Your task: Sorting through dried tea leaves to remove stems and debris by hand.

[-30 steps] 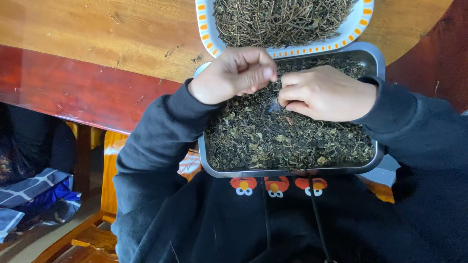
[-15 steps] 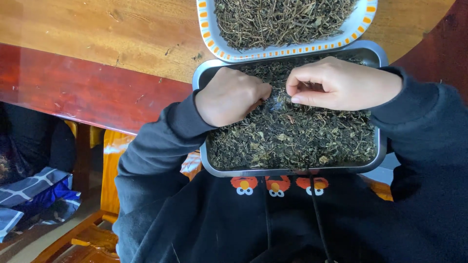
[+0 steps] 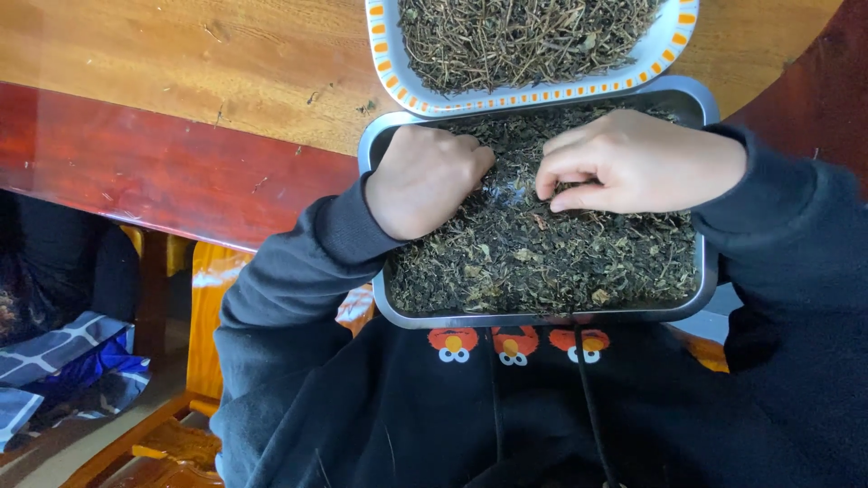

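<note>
A grey metal tray [image 3: 542, 318] full of dried dark green leaves [image 3: 542, 262] rests on my lap against the table edge. My left hand [image 3: 425, 181] lies curled on the leaves at the tray's left side, fingers tucked under. My right hand [image 3: 633, 163] hovers over the upper middle of the tray, with thumb and fingertips pinched together on a small bit of leaf. Both arms wear dark sleeves.
A white tray with an orange-dashed rim [image 3: 506, 95] holds thin dried stems and sits on the wooden table [image 3: 181, 54] just beyond the metal tray. A yellow wooden chair [image 3: 203, 316] and blue patterned cloth [image 3: 54, 361] are at the lower left.
My left hand has moved down and left onto the leaves and curled. My right hand has lifted slightly and shifted right, still pinching among the leaves.
</note>
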